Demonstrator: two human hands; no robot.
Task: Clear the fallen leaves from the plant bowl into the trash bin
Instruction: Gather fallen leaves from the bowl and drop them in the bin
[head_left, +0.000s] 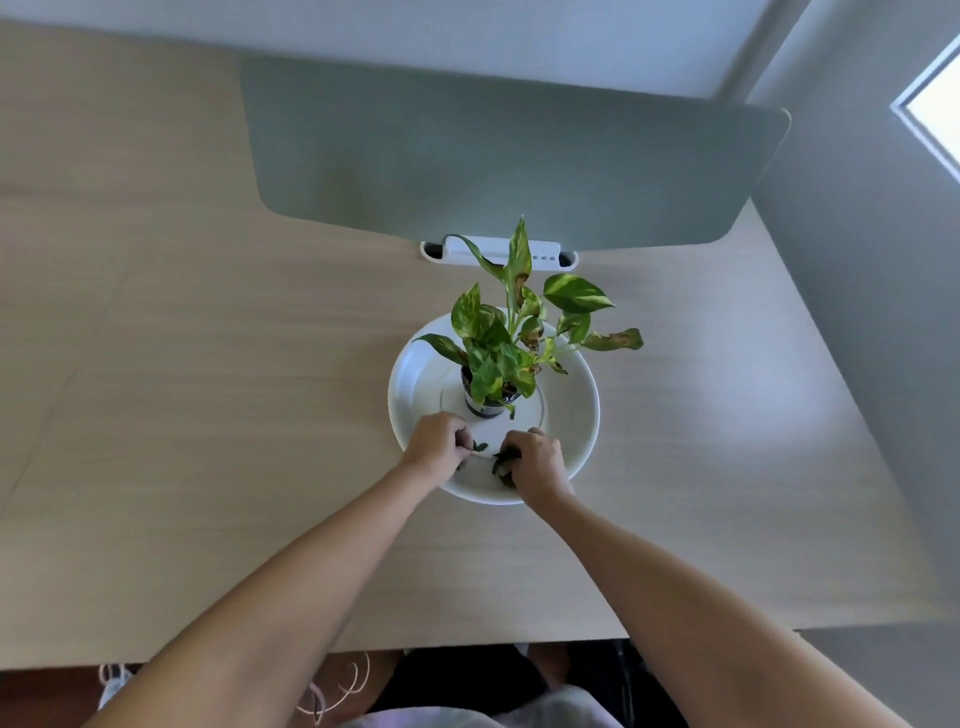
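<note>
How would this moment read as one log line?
stage: gathering leaves | left hand: pinching green leaf | right hand: gripping dark leaves | place: white bowl | trash bin: unseen

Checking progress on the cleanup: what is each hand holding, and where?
Both hold fallen leaves over the bowl: left hand pinches one at its fingers, right hand clutches a dark bunch.
</note>
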